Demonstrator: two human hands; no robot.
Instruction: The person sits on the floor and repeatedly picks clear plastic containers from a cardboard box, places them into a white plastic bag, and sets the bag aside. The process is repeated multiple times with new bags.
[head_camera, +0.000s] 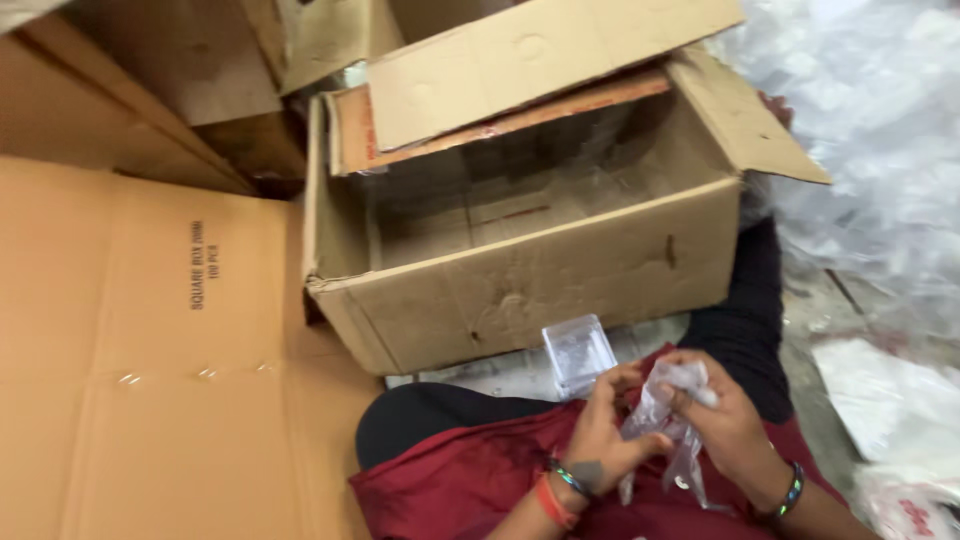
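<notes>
My left hand (600, 425) and my right hand (725, 420) are together over my lap, both pinching a crumpled clear plastic bag (665, 415) that hangs down between them. A small clear square plastic box (578, 353) rests just above my left hand, its lower edge against my fingers; whether my left hand grips it I cannot tell. Bangles circle both wrists. My lap is covered by dark red cloth (460, 490).
A large open cardboard box (530, 270), empty inside, stands right in front of me with flaps raised. A flattened cardboard sheet (150, 350) lies to the left, more cartons behind it. Heaps of clear plastic bags (870, 130) fill the right side.
</notes>
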